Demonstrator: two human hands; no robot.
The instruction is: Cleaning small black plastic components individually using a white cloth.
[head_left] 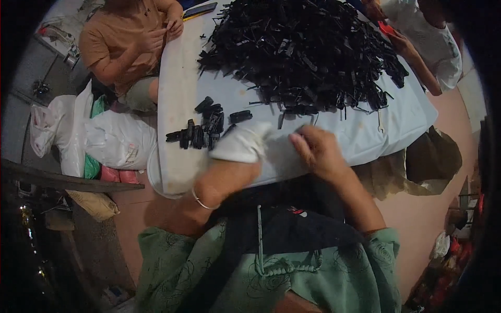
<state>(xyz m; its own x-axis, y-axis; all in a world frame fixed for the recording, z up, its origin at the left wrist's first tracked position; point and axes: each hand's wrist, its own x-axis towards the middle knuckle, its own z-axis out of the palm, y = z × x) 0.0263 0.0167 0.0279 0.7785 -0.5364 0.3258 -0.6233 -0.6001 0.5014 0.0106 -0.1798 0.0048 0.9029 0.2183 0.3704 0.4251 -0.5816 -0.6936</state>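
My left hand [241, 143], in a white glove, is over the near part of the white-covered table [180, 68]; motion smears its fingers. Just left of it lies a small group of black plastic pieces [213, 123], with a single black piece [240, 116] beyond the glove. My bare right hand [319, 152] is closed, its fingers curled and thumb pressed in; what it grips, if anything, is too small or hidden. Beyond both hands spreads a large heap of black plastic parts [308, 57], many with thin strips sticking out.
A person in a brown shirt [117, 44] sits at the far left, hands together. At the far right another person's arm [417, 57] reaches by a red object [386, 28]. White sacks [120, 138] stand left of the table, a brown sack [433, 161] at the right.
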